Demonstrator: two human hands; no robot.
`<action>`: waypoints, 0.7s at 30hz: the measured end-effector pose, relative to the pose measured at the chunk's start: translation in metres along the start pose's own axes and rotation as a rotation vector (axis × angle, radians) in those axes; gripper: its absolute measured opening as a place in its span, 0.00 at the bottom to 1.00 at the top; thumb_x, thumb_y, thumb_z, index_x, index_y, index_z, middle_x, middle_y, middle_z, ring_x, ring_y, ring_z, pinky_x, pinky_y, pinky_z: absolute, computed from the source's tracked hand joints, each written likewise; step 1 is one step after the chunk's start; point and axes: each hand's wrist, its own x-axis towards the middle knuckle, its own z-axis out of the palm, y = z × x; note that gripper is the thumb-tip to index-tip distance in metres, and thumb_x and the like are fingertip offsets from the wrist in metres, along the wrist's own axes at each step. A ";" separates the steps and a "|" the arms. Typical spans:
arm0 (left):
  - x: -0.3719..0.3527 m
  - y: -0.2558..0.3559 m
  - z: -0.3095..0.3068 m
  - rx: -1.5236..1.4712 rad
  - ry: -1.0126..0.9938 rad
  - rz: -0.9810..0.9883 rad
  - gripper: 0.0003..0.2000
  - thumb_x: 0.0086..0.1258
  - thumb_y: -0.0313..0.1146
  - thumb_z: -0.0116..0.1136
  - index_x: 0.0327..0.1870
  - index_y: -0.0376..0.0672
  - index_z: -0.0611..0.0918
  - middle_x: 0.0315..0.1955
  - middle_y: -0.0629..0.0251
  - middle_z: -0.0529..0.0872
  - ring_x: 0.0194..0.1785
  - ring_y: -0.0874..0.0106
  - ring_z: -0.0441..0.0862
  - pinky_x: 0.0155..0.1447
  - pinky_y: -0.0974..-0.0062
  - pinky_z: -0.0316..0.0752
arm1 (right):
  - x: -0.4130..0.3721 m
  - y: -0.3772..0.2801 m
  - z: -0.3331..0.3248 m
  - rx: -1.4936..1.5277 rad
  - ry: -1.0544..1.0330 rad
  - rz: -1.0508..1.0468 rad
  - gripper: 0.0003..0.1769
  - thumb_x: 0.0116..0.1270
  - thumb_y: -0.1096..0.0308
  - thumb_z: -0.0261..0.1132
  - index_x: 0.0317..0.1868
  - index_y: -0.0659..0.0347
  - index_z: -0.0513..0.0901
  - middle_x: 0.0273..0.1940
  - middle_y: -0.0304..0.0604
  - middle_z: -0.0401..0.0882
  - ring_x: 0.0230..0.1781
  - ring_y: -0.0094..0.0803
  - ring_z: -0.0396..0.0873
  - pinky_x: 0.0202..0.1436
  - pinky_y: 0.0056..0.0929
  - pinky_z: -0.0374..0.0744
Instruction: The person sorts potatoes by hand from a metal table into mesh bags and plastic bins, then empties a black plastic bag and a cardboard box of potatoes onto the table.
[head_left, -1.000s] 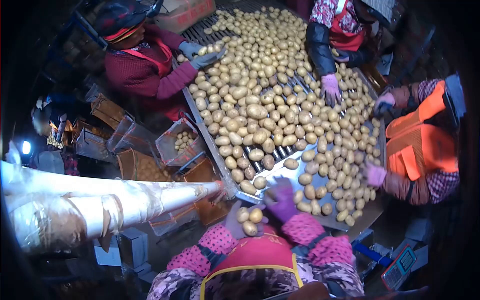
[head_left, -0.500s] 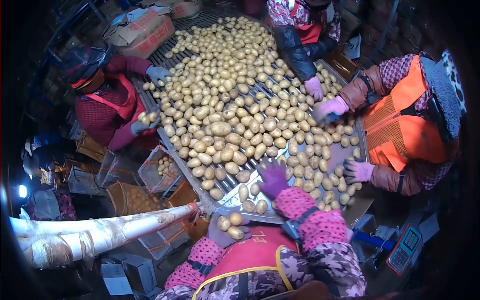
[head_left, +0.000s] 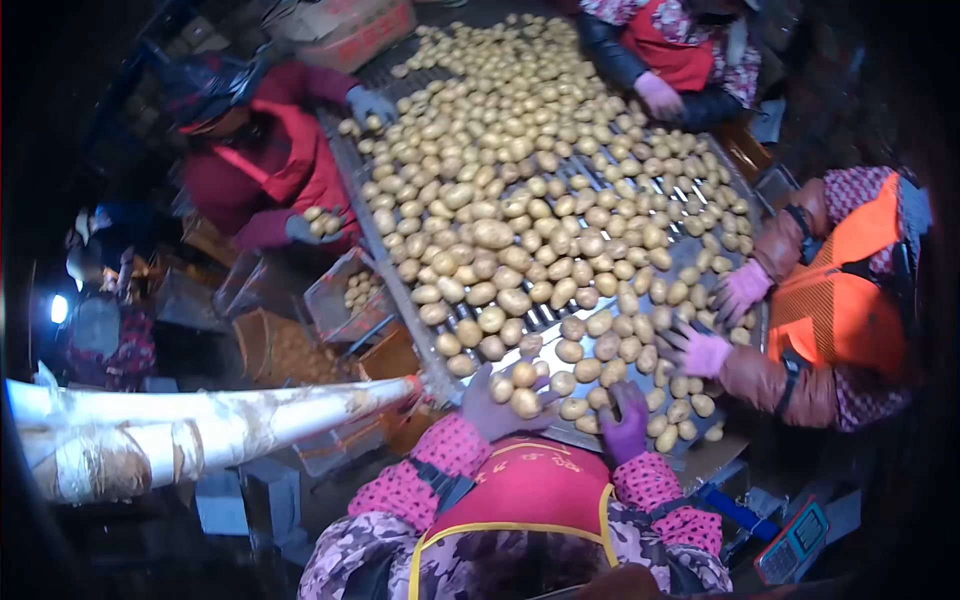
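Observation:
Close to the near edge of the sorting table, my left hand (head_left: 490, 405), in a greyish-purple glove, cups several potatoes (head_left: 524, 388) against its palm and fingers. My right hand (head_left: 626, 425), in a brighter purple glove, rests at the same edge with thumb and fingers apart. Beside its thumb lies a loose potato (head_left: 598, 398), touching or nearly touching the glove. Many more potatoes (head_left: 492, 234) cover the slatted table (head_left: 440, 362), with a smooth metal sheet showing near my hands.
A person in red (head_left: 270, 150) on the left holds potatoes. On the right, a person in an orange vest (head_left: 845, 290) reaches over the table; another person (head_left: 670, 50) stands at the far right corner. A wrapped white pole (head_left: 250, 412) and crates (head_left: 345, 295) are at the left.
My view has shifted, so the table sits further right. My left hand has risen to the table edge with its potatoes. My right hand has drawn back toward the near edge, to the right.

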 end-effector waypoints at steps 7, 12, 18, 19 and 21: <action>-0.008 0.071 0.049 -0.598 -0.085 -0.142 0.29 0.85 0.49 0.53 0.79 0.44 0.69 0.75 0.47 0.75 0.77 0.49 0.74 0.71 0.30 0.78 | 0.099 0.027 -0.010 -0.033 0.076 -0.274 0.13 0.63 0.70 0.68 0.48 0.65 0.85 0.42 0.56 0.84 0.44 0.56 0.82 0.50 0.55 0.79; -0.024 0.042 0.026 -0.728 0.084 -0.144 0.30 0.87 0.48 0.36 0.83 0.43 0.62 0.76 0.40 0.71 0.76 0.39 0.71 0.74 0.24 0.68 | 0.155 -0.029 0.004 -0.021 0.159 -0.217 0.15 0.61 0.69 0.69 0.47 0.65 0.85 0.39 0.54 0.81 0.44 0.57 0.80 0.49 0.52 0.77; -0.039 0.013 0.001 -0.746 0.024 0.033 0.29 0.86 0.44 0.40 0.81 0.37 0.65 0.72 0.41 0.74 0.73 0.39 0.76 0.74 0.32 0.75 | 0.138 -0.085 0.061 -0.015 -0.284 -0.433 0.17 0.59 0.59 0.72 0.44 0.61 0.86 0.40 0.53 0.84 0.49 0.56 0.79 0.53 0.54 0.77; -0.041 0.012 -0.002 -0.663 0.032 0.039 0.29 0.85 0.45 0.42 0.80 0.37 0.66 0.71 0.41 0.74 0.73 0.38 0.76 0.73 0.31 0.75 | 0.145 -0.093 0.068 0.152 -0.456 -0.188 0.18 0.60 0.59 0.72 0.46 0.60 0.88 0.42 0.54 0.86 0.48 0.56 0.80 0.54 0.55 0.77; -0.042 0.009 -0.008 -0.637 -0.002 0.050 0.30 0.84 0.46 0.44 0.79 0.36 0.67 0.70 0.42 0.75 0.73 0.39 0.76 0.73 0.31 0.76 | 0.176 -0.128 0.077 0.106 -0.407 -0.295 0.18 0.63 0.65 0.71 0.54 0.57 0.89 0.40 0.49 0.87 0.44 0.53 0.84 0.49 0.53 0.79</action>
